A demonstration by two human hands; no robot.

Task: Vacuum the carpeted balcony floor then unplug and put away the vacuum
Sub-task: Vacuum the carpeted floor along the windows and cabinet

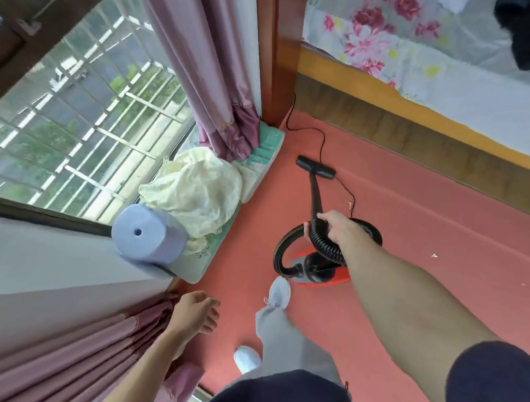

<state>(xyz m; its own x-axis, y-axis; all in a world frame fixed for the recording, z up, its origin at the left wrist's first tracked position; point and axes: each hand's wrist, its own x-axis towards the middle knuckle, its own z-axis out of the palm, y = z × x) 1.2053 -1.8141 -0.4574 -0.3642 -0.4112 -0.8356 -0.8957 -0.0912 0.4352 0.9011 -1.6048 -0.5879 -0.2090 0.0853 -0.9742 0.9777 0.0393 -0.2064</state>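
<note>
Black ribbed hose (324, 239) sits gripped in right hand (335, 226) fingers (307, 231); left hand (193, 312) loosely open, empty.

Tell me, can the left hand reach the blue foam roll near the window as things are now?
Probably yes. The left hand is open and holds nothing, and only bare carpet and air lie between it and the blue foam roll.

Much of the red vacuum body (321, 279) is hidden behind the forearm and the hose (325, 242); the cord's (321, 142) far end is lost behind the wooden post (278, 51).
</note>
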